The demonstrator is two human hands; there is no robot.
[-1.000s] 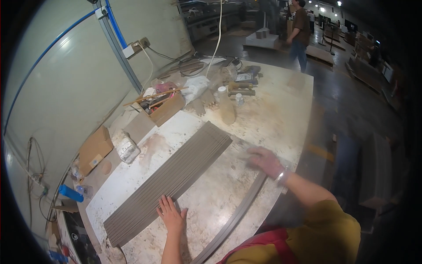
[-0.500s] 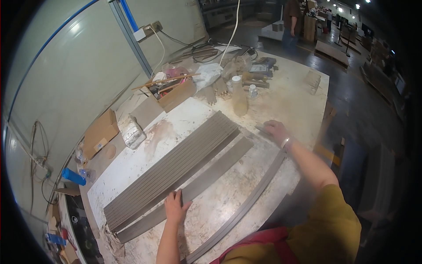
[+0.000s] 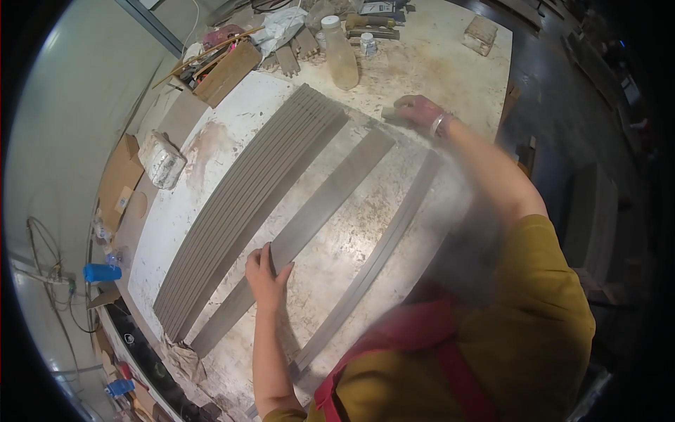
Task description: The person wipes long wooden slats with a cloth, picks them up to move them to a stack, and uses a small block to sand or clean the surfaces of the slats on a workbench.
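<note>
A long flat grey strip [image 3: 330, 190] lies slantwise across the white worktable [image 3: 337, 267]. My left hand [image 3: 266, 281] rests on the strip toward its near end, fingers stretched over it and thumb spread apart. Past the strip's far end, my right hand [image 3: 420, 112] is closed round a small flat grey-brown block [image 3: 390, 113], partly hidden by the fingers. Left of the strip, several similar strips stand side by side in a row [image 3: 249, 204], their narrow edges up. To the right lies a thin, grooved grey strip [image 3: 373, 271].
At the back stand a bottle of yellowish liquid [image 3: 341, 60], a small white bottle [image 3: 368, 45] and a wooden box [image 3: 226, 74] of tools. A whitish wrapped block [image 3: 162, 160] lies at the left, another block [image 3: 480, 35] at the far right. A crumpled cloth [image 3: 185, 362] lies near the front.
The view has tilted down, so everything on the table sits higher in the picture. My right hand, still holding the block, is slightly nearer the strip's far end. My left hand stays on the strip.
</note>
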